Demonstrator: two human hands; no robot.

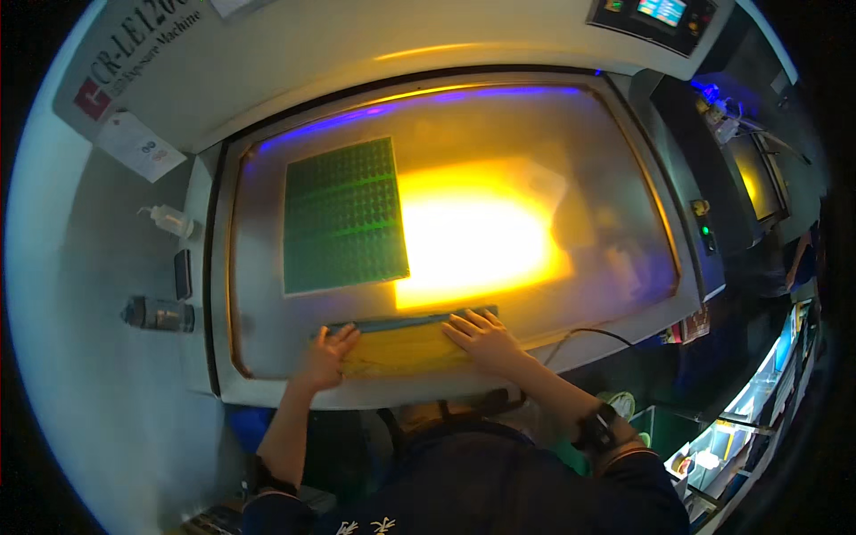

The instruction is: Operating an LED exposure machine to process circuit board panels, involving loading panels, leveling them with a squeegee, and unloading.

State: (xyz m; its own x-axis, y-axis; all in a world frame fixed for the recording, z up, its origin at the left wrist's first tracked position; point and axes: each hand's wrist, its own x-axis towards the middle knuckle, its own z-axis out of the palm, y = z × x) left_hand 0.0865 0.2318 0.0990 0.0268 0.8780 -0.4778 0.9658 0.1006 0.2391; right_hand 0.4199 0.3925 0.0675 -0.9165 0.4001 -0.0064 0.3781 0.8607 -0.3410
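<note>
A yellow sheet or cloth (401,350) lies along the near edge of the glass-like bed, and a dark blue-grey strip (401,323) runs along its far side. My left hand (325,358) rests on the left end, fingers stretched toward the strip. At the right end, my right hand (482,341) lies palm down with fingers spread, the tips at the strip. Whether sheet and strip are one piece, I cannot tell. Beyond them, a green circuit panel (343,223) with rows of repeated patterns lies flat on the left half of the bed.
The metal-framed bed (615,259) glows bright yellow right of the panel. A dark cable (602,332) crosses its near right edge. On the left ledge are a white squeeze bottle (171,219), a phone-like dark slab (183,274) and a dark bottle (159,314). A control screen (662,11) sits upper right.
</note>
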